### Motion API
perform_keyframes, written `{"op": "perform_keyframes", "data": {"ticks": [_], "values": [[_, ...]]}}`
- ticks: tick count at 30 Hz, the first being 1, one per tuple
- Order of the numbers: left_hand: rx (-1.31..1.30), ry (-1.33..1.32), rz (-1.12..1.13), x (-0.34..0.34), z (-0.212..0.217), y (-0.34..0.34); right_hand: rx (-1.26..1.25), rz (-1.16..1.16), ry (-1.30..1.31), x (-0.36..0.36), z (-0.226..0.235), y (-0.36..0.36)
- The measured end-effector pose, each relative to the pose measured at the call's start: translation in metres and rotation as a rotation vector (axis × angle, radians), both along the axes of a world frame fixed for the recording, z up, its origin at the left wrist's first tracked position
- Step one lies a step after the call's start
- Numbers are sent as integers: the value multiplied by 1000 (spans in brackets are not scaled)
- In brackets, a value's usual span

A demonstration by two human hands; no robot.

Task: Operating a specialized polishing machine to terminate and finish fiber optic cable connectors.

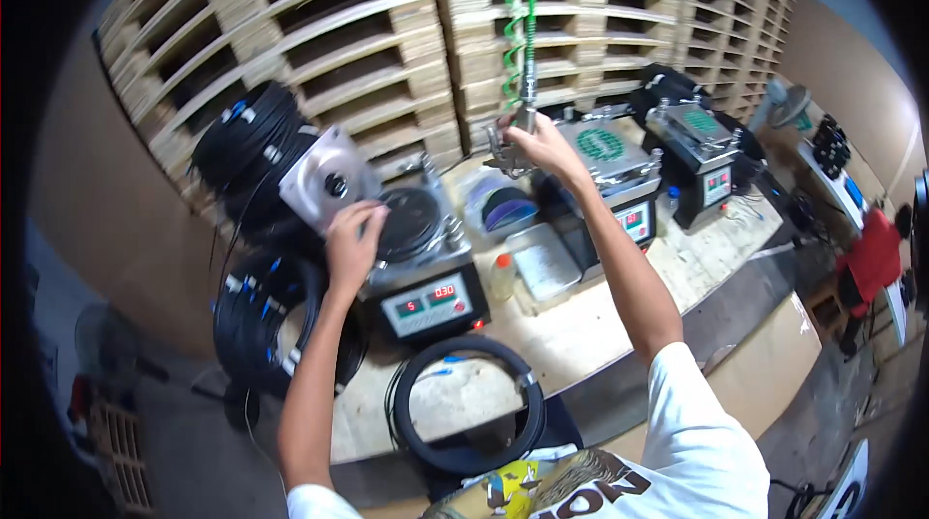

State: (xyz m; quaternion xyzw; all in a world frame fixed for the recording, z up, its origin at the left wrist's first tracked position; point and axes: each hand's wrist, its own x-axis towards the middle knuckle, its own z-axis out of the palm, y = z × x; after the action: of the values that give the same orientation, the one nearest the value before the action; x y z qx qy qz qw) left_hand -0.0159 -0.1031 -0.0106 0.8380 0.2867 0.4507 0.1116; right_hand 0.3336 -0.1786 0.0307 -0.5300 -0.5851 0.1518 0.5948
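Observation:
My left hand (352,240) is closed at the lower right corner of a square silver metal plate (308,192) with a dark round hub in its middle. The plate tilts up beside the black cable coils. Just right of those fingers lies the round black disc (408,221) on top of a bench machine (426,304) with a lit red display. Farther right and higher, my right hand (544,147) is wrapped round a metal air gun (524,118), which hangs from a green hose (531,6). Its fingertips and the gun's lower end are blurred.
Coiled black cables (254,147) stand at the left, and another cable ring (471,461) overhangs the bench's front edge. A small orange-capped bottle (502,277) and a shallow tray (544,263) sit mid-bench. Two similar machines (624,156) stand right; stacked pallets (358,26) rise behind.

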Motion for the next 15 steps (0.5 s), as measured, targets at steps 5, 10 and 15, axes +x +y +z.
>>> {"op": "perform_keyframes", "data": {"ticks": [5, 10, 15], "values": [[256, -266, 463, 8, -13, 2, -235, -280, -241, 113, 42, 18], [-31, -668, 647, 8, -25, 19, -219, -611, -307, 244, 46, 58], [-128, -660, 623, -6, -31, 28, -297, -818, -248, 272, 37, 92]]}}
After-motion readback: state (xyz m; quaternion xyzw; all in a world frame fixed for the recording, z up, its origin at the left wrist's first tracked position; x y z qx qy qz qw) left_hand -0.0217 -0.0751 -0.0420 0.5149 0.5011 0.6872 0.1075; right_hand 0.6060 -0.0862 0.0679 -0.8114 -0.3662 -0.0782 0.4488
